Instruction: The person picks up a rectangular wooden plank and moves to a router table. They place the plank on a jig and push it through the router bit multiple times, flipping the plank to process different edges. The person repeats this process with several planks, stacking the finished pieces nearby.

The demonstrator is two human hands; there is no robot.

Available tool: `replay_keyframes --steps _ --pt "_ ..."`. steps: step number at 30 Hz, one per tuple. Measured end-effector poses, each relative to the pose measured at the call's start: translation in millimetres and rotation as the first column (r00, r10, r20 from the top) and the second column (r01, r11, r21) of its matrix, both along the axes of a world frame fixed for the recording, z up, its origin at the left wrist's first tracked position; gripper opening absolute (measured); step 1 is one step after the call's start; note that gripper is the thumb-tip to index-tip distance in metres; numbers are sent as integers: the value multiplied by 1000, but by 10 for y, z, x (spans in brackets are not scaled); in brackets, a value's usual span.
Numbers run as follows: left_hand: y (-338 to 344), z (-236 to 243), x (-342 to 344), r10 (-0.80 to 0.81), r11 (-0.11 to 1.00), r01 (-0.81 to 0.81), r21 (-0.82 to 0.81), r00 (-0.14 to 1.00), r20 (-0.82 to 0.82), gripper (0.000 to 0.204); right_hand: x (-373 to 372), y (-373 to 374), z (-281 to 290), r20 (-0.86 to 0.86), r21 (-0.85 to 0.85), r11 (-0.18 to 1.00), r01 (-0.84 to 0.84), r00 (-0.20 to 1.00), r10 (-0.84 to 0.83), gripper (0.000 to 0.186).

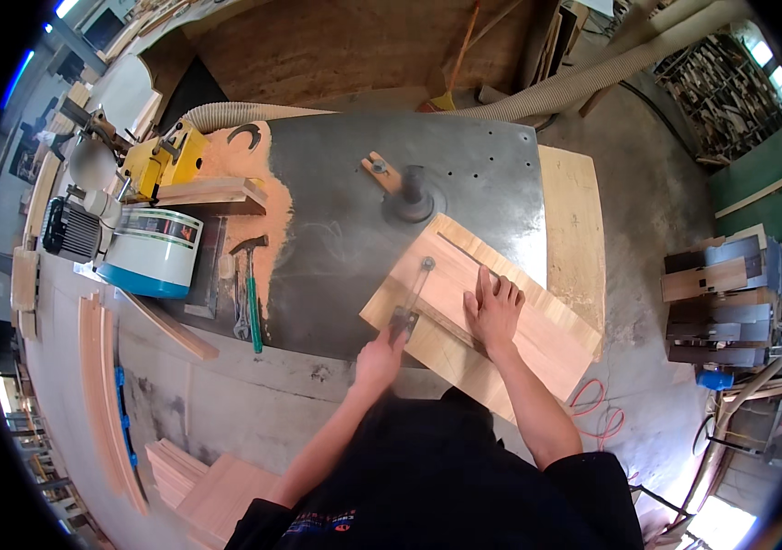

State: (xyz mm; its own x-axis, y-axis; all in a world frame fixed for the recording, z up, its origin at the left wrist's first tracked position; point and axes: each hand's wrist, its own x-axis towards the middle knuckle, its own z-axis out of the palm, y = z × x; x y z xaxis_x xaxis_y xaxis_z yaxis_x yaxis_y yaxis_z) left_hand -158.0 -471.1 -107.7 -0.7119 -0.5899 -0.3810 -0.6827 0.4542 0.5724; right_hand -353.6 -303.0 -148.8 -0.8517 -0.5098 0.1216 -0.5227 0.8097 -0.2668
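Pinkish board (548,346) overhangs the near edge of the bench (327,197), bare metal open to its left. Left hand (378,360) grasps a dark clamp handle (404,318); right hand (497,316) lies unclenched on the board.

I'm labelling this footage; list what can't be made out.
Head view: dark part at the left hand, blurred, its shape unclear.
Head view: palm of the right hand, hidden by its own back.
Head view: most of the lower board, covered by the upper board.
Head view: wood pieces at upper right, too small to tell apart.
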Motion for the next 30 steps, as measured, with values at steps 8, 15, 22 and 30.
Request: replay_keyframes --steps 8,15,22,30 --pt "-655 -91 -6 -119 991 120 58 993 -9 44 187 -470 -117 -19 76 988 137 990 -136 63" --pt "-822 -67 -189 -196 977 193 92 980 32 41 117 -558 -149 -115 55 983 174 979 -167 62" --pt "-957 -119 -363 -246 962 250 106 968 -51 39 -20 -591 -202 -98 42 975 218 972 -213 62" --pt "-1027 -65 -641 -280 954 281 109 960 -21 38 -151 -581 -193 -134 64 966 252 961 -242 63"
